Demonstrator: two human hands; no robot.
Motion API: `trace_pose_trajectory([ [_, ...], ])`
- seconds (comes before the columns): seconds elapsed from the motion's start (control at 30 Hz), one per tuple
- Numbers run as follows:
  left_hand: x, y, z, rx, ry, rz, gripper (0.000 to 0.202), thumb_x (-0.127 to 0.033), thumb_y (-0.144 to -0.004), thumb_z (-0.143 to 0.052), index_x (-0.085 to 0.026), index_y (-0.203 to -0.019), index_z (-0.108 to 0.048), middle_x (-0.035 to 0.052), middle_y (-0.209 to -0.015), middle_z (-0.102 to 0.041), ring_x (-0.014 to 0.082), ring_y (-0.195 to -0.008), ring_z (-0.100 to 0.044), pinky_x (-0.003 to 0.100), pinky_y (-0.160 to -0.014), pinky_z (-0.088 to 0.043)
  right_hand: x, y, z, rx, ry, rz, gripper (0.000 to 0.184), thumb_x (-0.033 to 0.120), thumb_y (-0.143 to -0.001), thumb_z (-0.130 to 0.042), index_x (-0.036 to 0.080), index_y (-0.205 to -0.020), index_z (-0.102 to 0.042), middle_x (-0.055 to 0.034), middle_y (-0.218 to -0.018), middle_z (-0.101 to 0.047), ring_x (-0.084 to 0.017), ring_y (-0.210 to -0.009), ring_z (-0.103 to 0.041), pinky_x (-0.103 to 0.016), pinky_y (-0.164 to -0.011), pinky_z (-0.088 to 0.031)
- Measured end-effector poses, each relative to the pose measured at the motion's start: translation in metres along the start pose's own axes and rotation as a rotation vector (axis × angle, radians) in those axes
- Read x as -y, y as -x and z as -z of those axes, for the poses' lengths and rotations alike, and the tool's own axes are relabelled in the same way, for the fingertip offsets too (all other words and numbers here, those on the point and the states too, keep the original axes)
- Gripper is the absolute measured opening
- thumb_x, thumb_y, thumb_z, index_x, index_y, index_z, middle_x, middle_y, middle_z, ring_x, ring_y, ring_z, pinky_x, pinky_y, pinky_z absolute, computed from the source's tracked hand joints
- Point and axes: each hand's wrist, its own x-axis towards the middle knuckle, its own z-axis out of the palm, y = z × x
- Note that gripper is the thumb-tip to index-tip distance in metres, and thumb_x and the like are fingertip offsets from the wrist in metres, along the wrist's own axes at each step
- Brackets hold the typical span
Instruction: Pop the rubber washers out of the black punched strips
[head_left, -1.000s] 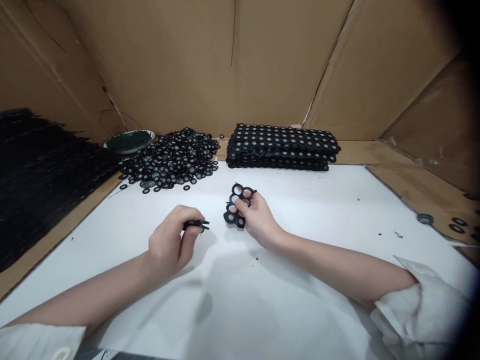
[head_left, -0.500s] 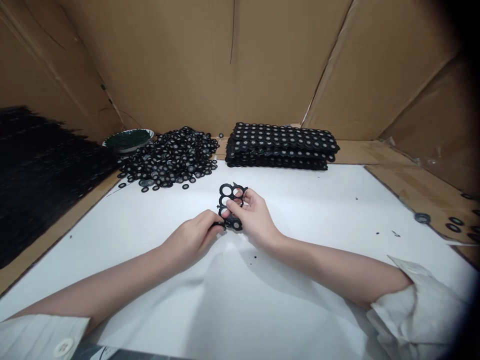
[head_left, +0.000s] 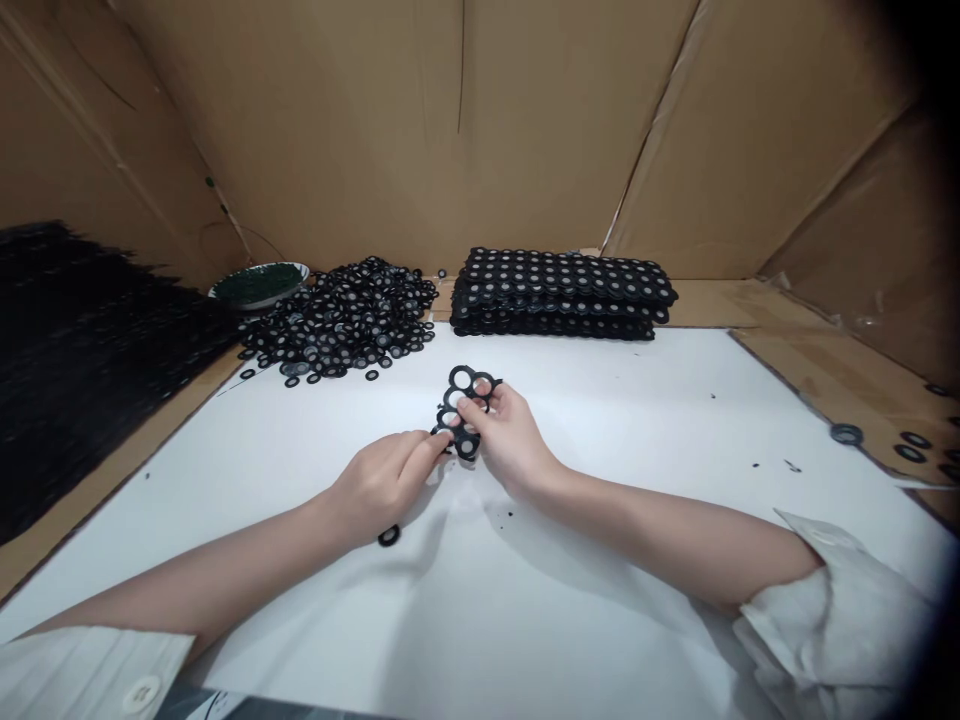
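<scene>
Both hands meet over the middle of a white sheet. My right hand pinches a small black strip of joined rings, held slightly above the sheet. My left hand has its fingertips closed on the strip's lower left end. A single loose black ring lies on the sheet just under my left hand.
A heap of loose black rings lies at the back left, beside a green-filled dish. A stack of black ring sheets sits at the back centre. Black mesh covers the left. Cardboard walls enclose the space; stray rings lie right.
My left hand moved right from its own spot to meet the strip held by my right hand. A loose ring now lies on the sheet below my left hand.
</scene>
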Motion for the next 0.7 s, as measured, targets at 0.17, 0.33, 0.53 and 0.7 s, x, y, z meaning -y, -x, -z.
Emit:
trace_pose_trajectory([
  [0.17, -0.002, 0.0, 0.006, -0.154, 0.127, 0.231, 0.018, -0.009, -0.081, -0.044, -0.016, -0.098, -0.045, 0.0026, -0.076, -0.056, 0.0096, -0.062, -0.054, 0.02, -0.054, -0.045, 0.006, -0.005, 0.002, 0.008, 0.121, 0.143, 0.024, 0.029, -0.069, -0.057, 0.021, -0.073, -0.034, 0.0059, -0.065, -0.043, -0.008, -0.052, -0.05, -0.02, -0.044, -0.044],
  [0.33, -0.009, 0.003, 0.019, -0.345, 0.349, 0.171, 0.008, -0.022, -0.086, -0.037, -0.02, -0.087, -0.045, 0.0021, -0.068, -0.051, 0.0108, -0.058, -0.051, 0.022, -0.05, -0.044, 0.009, -0.01, 0.006, -0.056, 0.15, 0.216, 0.021, 0.029, -0.071, -0.053, 0.022, -0.075, -0.034, 0.0059, -0.066, -0.042, -0.006, -0.048, -0.047, -0.018, -0.039, -0.041],
  [0.53, -0.014, -0.006, 0.015, 0.017, 0.296, 0.294, 0.016, -0.013, -0.084, -0.034, -0.019, -0.097, -0.042, 0.0015, -0.077, -0.058, 0.0091, -0.061, -0.055, 0.019, -0.053, -0.045, 0.01, -0.002, -0.001, 0.094, 0.17, 0.251, 0.017, 0.029, -0.072, -0.054, 0.021, -0.076, -0.039, 0.0045, -0.072, -0.045, -0.007, -0.055, -0.052, -0.02, -0.049, -0.045],
  [0.7, -0.015, -0.008, 0.008, 0.111, 0.323, 0.45, 0.019, -0.017, -0.086, -0.035, -0.019, -0.104, -0.038, 0.0006, -0.079, -0.062, 0.009, -0.058, -0.057, 0.02, -0.052, -0.045, 0.014, 0.008, -0.005, 0.127, 0.133, 0.232, 0.019, 0.029, -0.072, -0.055, 0.02, -0.074, -0.038, 0.0044, -0.073, -0.045, -0.007, -0.058, -0.055, -0.021, -0.056, -0.045],
])
